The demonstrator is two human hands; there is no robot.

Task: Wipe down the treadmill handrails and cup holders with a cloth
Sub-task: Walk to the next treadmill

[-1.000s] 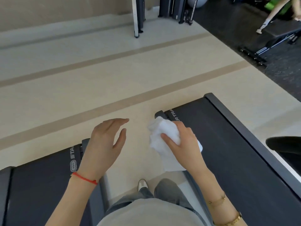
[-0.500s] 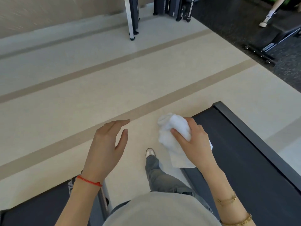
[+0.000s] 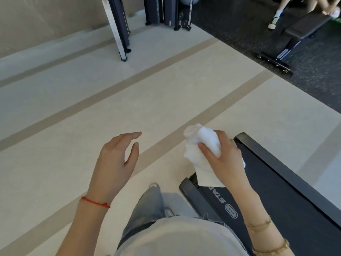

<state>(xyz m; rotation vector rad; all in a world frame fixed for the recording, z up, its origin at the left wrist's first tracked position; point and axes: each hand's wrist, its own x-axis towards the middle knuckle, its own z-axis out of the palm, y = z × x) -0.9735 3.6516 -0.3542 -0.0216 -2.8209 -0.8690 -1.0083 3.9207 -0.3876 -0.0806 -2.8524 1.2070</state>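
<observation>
Cloth (image 3: 201,145), white and bunched, sits gripped in the right hand (image 3: 224,159), thumb pressed across its front and fingers curled round the back, with a loose corner hanging down over the near end of the treadmill deck (image 3: 276,196). Left hand (image 3: 115,163) is empty, fingers relaxed and slightly spread, held over the pale floor (image 3: 147,100) well apart from the cloth. Treadmill lies to the person's right and below the right hand; its long axis runs from the lower right corner of the view up and leftward to its dark end cap, beside the person's leg (image 3: 147,206). Right hand is plainly the nearer one to the machine. Handrails and cup holders are not in view at all (only the belt, side rail and end cap show), so the judgement is that wiping has not begun on any surface visible here and the parts to be cleaned must lie out of frame, likely toward the console end behind or beside the person. Readable writing: white letters "STA" on the treadmill's end cap (image 3: 219,196), the rest hidden under the forearm, with an oval logo mark (image 3: 231,211) just beside them. Farther off, a weight bench (image 3: 295,34) stands on dark flooring at the upper right; no legible text there.
</observation>
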